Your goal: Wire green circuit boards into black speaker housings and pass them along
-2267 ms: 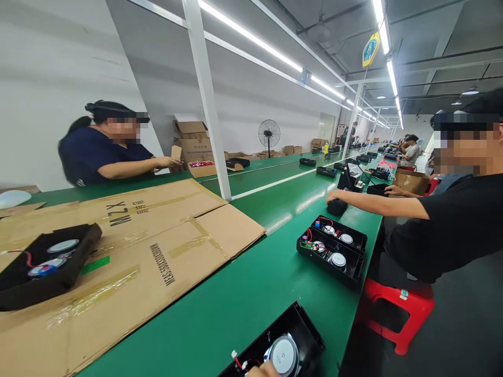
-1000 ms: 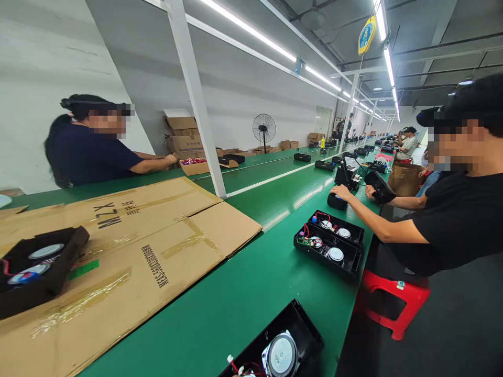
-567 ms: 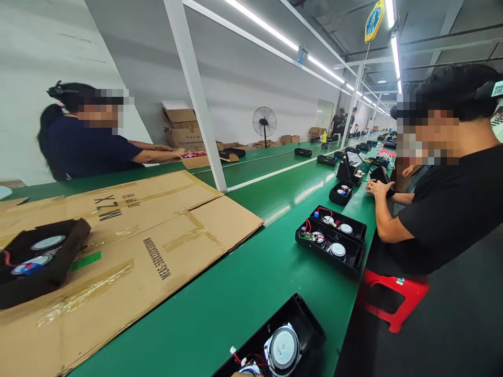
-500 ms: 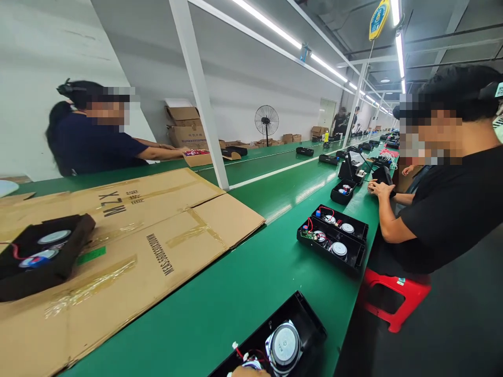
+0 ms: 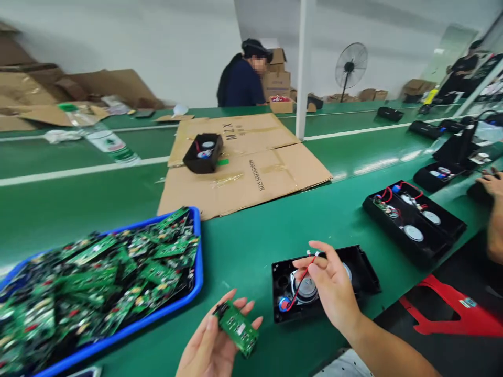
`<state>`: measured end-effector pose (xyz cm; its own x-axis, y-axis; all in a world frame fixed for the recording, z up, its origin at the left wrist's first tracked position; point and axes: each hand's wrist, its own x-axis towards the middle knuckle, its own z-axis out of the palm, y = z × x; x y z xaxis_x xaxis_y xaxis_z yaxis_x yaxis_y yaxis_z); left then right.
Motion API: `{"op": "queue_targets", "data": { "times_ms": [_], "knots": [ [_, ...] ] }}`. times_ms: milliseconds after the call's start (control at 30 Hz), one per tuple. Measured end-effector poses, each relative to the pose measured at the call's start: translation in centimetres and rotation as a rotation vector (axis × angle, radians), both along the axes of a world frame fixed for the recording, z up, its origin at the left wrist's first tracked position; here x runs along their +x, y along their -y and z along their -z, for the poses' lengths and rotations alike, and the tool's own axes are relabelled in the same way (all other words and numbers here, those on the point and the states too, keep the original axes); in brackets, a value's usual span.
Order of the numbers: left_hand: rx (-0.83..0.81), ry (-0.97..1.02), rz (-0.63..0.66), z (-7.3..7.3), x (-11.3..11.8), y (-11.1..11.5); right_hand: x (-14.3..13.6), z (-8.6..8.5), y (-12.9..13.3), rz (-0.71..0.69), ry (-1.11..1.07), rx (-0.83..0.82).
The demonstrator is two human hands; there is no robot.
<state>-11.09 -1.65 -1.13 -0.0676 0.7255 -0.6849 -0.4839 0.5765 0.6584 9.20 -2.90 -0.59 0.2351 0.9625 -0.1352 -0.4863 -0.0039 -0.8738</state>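
Here, the left hand (image 5: 214, 343) holds a green circuit board (image 5: 238, 330) over the bench (image 5: 243, 241), its fingers curved loosely beneath and behind the board while the thumb lies against the near end. The board is tilted, its component side facing up, and it sits in the gap between a blue tray (image 5: 198, 272) and an open black housing (image 5: 363, 262).

The right hand (image 5: 336, 288) is above that housing. Its thumb and a neighbouring finger are pinched on thin red and black wires (image 5: 299, 288) — the forefinger stretches out past the grip — and small white connectors (image 5: 313, 254) show just beyond the fingertips. The wires run down to a blue part (image 5: 284, 304) in the corner of the housing, next to a round silver speaker (image 5: 305, 290); a second speaker (image 5: 347, 271) is partly hidden behind the hand.

The tray is heaped with similar boards (image 5: 90, 277). Behind, flattened cardboard (image 5: 236, 201) covers part of the bench and carries another open housing (image 5: 202, 161). To the right, two more housings (image 5: 426, 251) lie side by side, each with speakers and red wires inside; beyond them a co-worker's hand (image 5: 494, 183) reaches in at the edge of view, blurred — what it grips I cannot tell.
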Motion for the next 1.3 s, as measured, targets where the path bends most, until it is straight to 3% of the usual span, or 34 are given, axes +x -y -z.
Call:
{"op": "queue_targets", "data": {
  "times_ms": [200,433,567,733,933,1067,1200,1300],
  "knots": [
    [0.045,0.138,0.031,-1.0,1.6,0.5,-0.5,-1.0,1.2,-0.126,0.104,0.103],
    [0.196,0.251,0.191,-1.8,2.4,0.9,-0.8,-2.5,1.8,-0.225,0.961,0.426],
    [0.333,0.24,0.296,-1.8,3.1,1.0,-1.1,-2.0,1.5,-0.221,1.113,0.402],
    [0.358,0.143,0.258,-1.8,3.7,0.8,-1.3,-1.4,1.3,-0.183,1.2,0.41],
    [0.285,0.168,0.245,-2.4,3.3,0.5,0.1,-1.5,1.1,-0.16,1.172,0.289],
    [0.293,0.129,0.294,-2.4,3.1,0.4,1.7,-1.0,1.0,-0.24,0.88,0.116],
    [0.342,0.186,0.282,-2.4,3.2,0.7,2.3,-0.7,0.5,-0.413,0.43,0.279],
    [0.332,0.301,0.319,-2.5,3.3,1.0,1.8,-1.3,0.3,-0.465,0.533,0.373]
  ]
}}
